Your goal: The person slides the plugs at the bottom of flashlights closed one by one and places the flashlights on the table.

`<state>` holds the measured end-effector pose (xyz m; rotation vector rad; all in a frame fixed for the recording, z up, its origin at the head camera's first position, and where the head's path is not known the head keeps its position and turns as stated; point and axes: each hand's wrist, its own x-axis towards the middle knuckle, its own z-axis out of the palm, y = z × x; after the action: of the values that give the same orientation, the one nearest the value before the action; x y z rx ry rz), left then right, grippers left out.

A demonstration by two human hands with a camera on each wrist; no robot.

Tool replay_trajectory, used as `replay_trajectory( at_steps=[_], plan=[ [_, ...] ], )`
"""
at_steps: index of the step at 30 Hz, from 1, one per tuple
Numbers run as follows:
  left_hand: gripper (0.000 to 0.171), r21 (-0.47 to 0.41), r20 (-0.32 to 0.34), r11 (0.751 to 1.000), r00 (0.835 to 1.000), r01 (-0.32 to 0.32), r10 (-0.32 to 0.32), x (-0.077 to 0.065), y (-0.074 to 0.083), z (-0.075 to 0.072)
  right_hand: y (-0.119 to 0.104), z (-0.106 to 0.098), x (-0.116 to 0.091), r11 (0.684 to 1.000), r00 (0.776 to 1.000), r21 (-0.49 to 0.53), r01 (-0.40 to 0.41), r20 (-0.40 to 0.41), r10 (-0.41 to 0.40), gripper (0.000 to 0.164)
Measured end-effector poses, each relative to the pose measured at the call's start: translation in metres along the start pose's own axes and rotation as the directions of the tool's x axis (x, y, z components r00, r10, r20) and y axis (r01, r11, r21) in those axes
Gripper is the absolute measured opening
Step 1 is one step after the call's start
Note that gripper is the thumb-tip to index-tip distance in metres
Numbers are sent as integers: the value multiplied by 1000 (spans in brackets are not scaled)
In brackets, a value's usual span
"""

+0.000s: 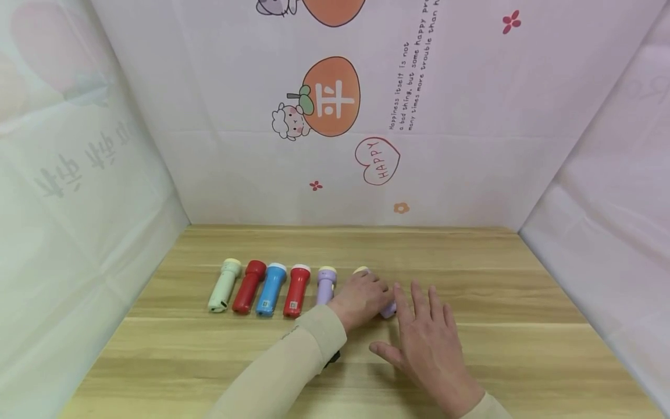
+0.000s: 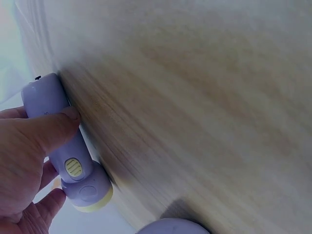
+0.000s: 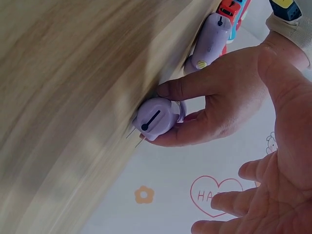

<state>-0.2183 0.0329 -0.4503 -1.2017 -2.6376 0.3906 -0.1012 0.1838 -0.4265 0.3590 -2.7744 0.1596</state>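
Observation:
My left hand grips a purple flashlight lying on the table, thumb on one side of its barrel and fingers on the other. In the head view that hand hides most of the flashlight; its pale yellow head rim and tail end show. The right wrist view looks at its tail, which has a dark slot. Just to the right, my right hand is spread with straight fingers and holds nothing. Its fingertips are close to the flashlight's tail; whether they touch, I cannot tell. A second purple flashlight lies left of my left hand.
Further left, in a row with the second purple one, lie a red flashlight, a blue one, a darker red one and a pale green one. A printed white cloth stands behind the wooden table.

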Motion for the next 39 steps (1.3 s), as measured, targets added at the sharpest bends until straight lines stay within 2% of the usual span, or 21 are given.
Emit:
replay_trajectory(
  at_steps=[9, 17, 28, 39],
  plan=[
    [31, -5, 33, 1000, 999, 9, -9, -2, -2, 1, 0, -1, 1, 1000, 1000, -5, -3, 11, 3, 115],
    [28, 22, -15, 1000, 1000, 3, -3, -7, -4, 2, 0, -1, 1, 1000, 1000, 18, -9, 16, 8, 114],
    [34, -16, -35, 1000, 999, 22, -22, -13, -4, -5, 0, -3, 1, 1000, 1000, 6, -9, 20, 9, 113],
    [29, -82, -90, 995, 994, 48, -56, -23, -4, -19, 2, -3, 2, 1000, 1000, -3, 6, -11, -6, 110]
  ],
)
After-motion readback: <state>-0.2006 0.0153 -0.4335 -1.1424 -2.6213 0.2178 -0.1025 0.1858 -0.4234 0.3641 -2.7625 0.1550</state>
